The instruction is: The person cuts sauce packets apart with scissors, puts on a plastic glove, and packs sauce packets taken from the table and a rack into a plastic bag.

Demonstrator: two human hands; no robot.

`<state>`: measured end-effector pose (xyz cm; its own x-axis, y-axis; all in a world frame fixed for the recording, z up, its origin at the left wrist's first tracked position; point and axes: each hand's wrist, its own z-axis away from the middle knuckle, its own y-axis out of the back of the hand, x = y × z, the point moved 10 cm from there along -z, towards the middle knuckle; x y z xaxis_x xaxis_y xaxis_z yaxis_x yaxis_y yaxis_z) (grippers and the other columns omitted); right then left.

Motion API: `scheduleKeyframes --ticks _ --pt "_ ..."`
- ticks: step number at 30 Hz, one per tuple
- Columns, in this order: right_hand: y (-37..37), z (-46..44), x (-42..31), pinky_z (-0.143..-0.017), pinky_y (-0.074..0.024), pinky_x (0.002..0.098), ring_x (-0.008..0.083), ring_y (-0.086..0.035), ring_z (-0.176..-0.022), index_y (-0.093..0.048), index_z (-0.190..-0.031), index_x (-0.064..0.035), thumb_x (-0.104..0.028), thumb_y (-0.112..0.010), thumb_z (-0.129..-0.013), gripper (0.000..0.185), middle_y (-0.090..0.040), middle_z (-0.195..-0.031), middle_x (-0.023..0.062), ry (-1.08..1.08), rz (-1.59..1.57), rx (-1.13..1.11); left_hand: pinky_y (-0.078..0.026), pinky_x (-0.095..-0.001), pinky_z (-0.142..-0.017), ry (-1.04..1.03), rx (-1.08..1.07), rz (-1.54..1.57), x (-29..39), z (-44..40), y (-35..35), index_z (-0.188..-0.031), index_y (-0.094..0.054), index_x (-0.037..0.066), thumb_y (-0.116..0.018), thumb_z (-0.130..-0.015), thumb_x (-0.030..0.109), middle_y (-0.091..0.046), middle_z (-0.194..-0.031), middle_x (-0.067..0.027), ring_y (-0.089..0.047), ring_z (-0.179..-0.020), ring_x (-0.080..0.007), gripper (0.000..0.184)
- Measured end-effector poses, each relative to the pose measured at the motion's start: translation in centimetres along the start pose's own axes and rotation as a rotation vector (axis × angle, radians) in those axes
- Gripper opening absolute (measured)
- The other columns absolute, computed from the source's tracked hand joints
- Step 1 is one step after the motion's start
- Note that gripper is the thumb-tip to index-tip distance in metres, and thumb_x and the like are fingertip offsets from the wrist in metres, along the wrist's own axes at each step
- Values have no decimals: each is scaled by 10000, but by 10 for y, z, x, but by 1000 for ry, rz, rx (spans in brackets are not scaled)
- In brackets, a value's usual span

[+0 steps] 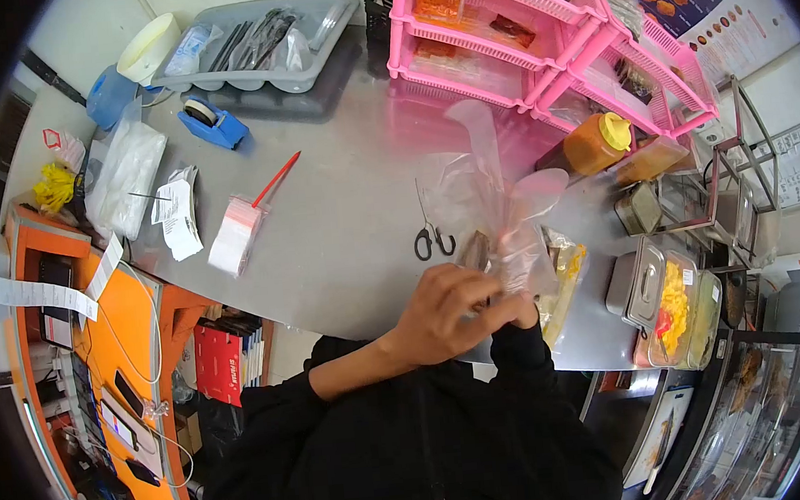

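My left hand (452, 312) reaches in from the left with its fingers curled, pinching the cuff of a clear plastic glove (479, 150) at my right wrist. My right hand (516, 250) points away from me inside the loose plastic, its fingers blurred but seemingly stretched out. The glove's empty finger tips spread beyond it. Black-handled scissors (434, 241) lie on the metal table to the left of the glove. A clear packet with yellow contents (562, 284) lies just right of my right hand.
Pink racks (500, 87), a sauce bottle (598, 143) and metal containers (638, 289) stand to the right. At the back left are a grey tray (259, 73) and a blue tape dispenser (212, 124). A red pen (277, 179) and small bags (235, 235) lie on the left.
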<state>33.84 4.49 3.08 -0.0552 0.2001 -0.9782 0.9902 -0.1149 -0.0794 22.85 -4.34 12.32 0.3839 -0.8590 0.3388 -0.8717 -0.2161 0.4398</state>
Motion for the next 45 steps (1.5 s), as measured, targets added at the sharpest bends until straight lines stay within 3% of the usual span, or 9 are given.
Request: scheduleKeyframes --ticks 2,9,12,15,24,30,41,43,45 --pt "-8 2 -6 -942 -427 381 264 -506 -1097 -355 -1365 -22 -473 -562 -872 699 -423 -1331 155 -84 -175 -56 -480 -354 -672 181 -31 92 -20 -2 -5 -1077 -561 64 -811 -643 164 -556 -934 -27 -551 -817 -208 511" --pt "-4 13 23 -1049 -334 444 369 -334 -1298 -320 -1404 -89 -540 -480 -891 702 -331 -1417 131 -474 -926 107 -506 -335 -640 269 -257 185 -21 8 -37 -1016 -569 40 -713 -743 91 -578 -829 -86 -605 -719 -239 313" --pt "-14 8 14 -1070 -265 540 392 -280 -1323 -312 -1418 -156 -638 -420 -863 743 -314 -1437 124 -404 -1231 -75 -509 -327 -649 286 -328 260 -15 11 -46 -1005 -571 39 -679 -776 80 -576 -842 -85 -608 -733 -240 256" --pt "-1 6 25 -1057 -205 618 393 -233 -1344 -280 -1438 -238 -694 -375 -841 757 -328 -1439 93 -350 -1291 9 -514 -337 -672 244 -387 349 0 17 -57 -1007 -566 41 -658 -801 85 -567 -862 -81 -606 -764 -241 230" --pt "29 17 11 -1034 -175 665 407 -210 -1352 -194 -1461 -327 -801 -284 -780 834 -233 -1505 48 -169 -1235 -8 -521 -348 -697 279 -583 578 23 31 -92 -976 -557 59 -603 -860 155 -530 -892 -68 -602 -811 -233 158" --pt "59 20 2 -1063 -134 644 418 -201 -1354 -162 -1465 -345 -773 -328 -792 814 -175 -1528 73 34 -1185 6 -519 -363 -620 234 -640 619 35 33 -103 -984 -552 51 -580 -874 188 -518 -884 -77 -615 -721 -242 178" --pt "73 20 -4 -1084 -146 581 397 -230 -1347 -228 -1451 -228 -673 -396 -844 771 -220 -1501 120 39 -1012 86 -474 -340 -504 -63 -643 776 82 39 -97 -877 -558 69 -612 -839 189 -511 -847 -55 -590 -592 -206 137" --pt "86 20 -4 -1088 -148 570 393 -235 -1345 -240 -1449 -207 -655 -408 -853 764 -228 -1496 128 34 -855 202 -467 -332 -489 -72 -591 838 73 32 -95 -858 -564 77 -622 -834 187 -519 -835 -49 -589 -589 -196 126" --pt "115 27 -3 -1090 -163 546 384 -256 -1338 -273 -1437 -158 -609 -443 -872 743 -256 -1482 142 4 -556 459 -492 -361 -605 41 -715 894 57 46 -111 -1000 -567 89 -656 -812 238 -574 -914 -66 -611 -706 -241 256"
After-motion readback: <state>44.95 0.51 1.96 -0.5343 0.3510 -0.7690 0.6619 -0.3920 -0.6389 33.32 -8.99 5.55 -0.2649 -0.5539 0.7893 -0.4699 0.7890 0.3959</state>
